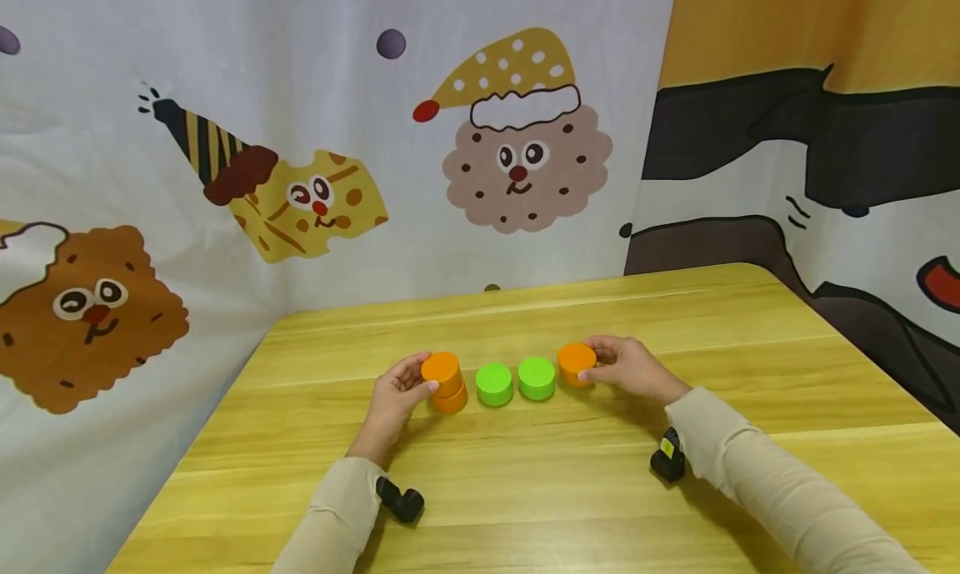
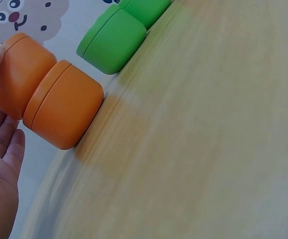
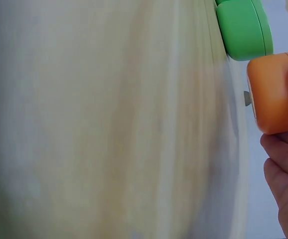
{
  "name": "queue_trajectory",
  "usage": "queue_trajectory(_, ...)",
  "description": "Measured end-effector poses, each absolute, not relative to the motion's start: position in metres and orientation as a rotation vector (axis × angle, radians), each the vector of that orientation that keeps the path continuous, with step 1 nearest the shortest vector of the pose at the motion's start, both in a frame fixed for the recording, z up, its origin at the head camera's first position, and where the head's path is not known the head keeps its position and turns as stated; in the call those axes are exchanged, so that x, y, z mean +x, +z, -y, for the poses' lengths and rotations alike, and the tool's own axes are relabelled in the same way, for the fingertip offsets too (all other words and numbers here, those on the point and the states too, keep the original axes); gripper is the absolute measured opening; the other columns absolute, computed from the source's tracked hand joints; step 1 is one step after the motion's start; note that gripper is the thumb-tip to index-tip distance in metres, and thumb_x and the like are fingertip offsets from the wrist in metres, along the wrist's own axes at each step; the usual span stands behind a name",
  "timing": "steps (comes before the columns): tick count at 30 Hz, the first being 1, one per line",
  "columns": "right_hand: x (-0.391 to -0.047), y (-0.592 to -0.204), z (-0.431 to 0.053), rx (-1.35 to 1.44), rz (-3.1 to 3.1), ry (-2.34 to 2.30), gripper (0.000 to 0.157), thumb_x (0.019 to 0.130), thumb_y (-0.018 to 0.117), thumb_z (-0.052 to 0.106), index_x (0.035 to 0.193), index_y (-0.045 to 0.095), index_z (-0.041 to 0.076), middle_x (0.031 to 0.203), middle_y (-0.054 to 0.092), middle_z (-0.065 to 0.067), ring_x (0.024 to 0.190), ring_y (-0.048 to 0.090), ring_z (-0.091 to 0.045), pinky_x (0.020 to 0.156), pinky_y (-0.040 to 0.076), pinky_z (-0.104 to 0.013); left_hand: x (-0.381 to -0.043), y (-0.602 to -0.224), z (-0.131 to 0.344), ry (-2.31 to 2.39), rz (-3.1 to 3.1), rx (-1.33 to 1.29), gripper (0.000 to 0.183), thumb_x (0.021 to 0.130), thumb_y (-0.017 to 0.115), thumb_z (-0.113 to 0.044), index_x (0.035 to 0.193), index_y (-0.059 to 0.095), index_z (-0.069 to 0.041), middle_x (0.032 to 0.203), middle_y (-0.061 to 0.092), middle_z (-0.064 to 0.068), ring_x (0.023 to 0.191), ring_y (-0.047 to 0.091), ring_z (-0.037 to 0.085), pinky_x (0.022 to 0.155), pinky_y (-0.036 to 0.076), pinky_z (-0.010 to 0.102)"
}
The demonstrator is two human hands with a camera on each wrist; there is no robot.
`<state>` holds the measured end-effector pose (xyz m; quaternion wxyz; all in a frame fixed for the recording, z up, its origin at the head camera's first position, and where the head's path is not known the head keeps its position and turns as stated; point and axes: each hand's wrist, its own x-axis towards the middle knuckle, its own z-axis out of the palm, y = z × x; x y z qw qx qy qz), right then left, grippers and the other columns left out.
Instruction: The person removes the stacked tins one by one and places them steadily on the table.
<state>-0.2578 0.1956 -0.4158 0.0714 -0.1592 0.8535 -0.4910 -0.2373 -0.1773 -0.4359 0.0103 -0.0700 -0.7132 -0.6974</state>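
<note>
My left hand (image 1: 393,399) grips an orange round container (image 1: 441,372) that sits on top of a second orange container (image 1: 451,401). The left wrist view shows this upper container (image 2: 23,74) against the lower one (image 2: 64,107), thumb on its lid side and fingers beneath the far side. At the right, my right hand (image 1: 630,367) pinches another orange container (image 1: 577,364) between thumb and fingers. In the right wrist view that container (image 3: 276,94) is held off the table. Between the hands stand two green containers, a left one (image 1: 494,385) and a right one (image 1: 536,379), side by side.
The wooden table (image 1: 510,491) runs back to a cloth curtain (image 1: 337,99) printed with cartoon figures. Black camera mounts hang at the left cuff (image 1: 401,501) and the right cuff (image 1: 667,457).
</note>
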Motion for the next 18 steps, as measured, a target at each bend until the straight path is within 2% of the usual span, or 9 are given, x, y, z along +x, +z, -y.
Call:
queue_trajectory(11,-0.262,-0.425,-0.194,-0.434,-2.474,-1.493,0.058,0.078,0.075,0.019,0.127,0.051,-0.003,0.121,0.059,-0.018,0.112,0.055,-0.030,0.094,0.046,-0.040,-0.238,-0.434,0.177,-2.175,2.227,-0.205,0.049,0.082,0.066,0.003,0.129,0.052,0.000,0.126,0.055,0.018,0.105,0.057,0.010,0.090,0.046,0.020)
queue_trajectory(18,-0.262,-0.427,-0.195,-0.430,-2.408,-1.545,0.054,0.079,0.073,0.016,0.124,0.052,-0.005,0.118,0.060,-0.018,0.108,0.057,-0.027,0.087,0.050,-0.031,-0.236,-0.432,0.175,-2.176,2.218,-0.203,0.048,0.082,0.065,0.004,0.128,0.053,-0.001,0.126,0.055,0.017,0.105,0.057,0.008,0.091,0.046,0.020)
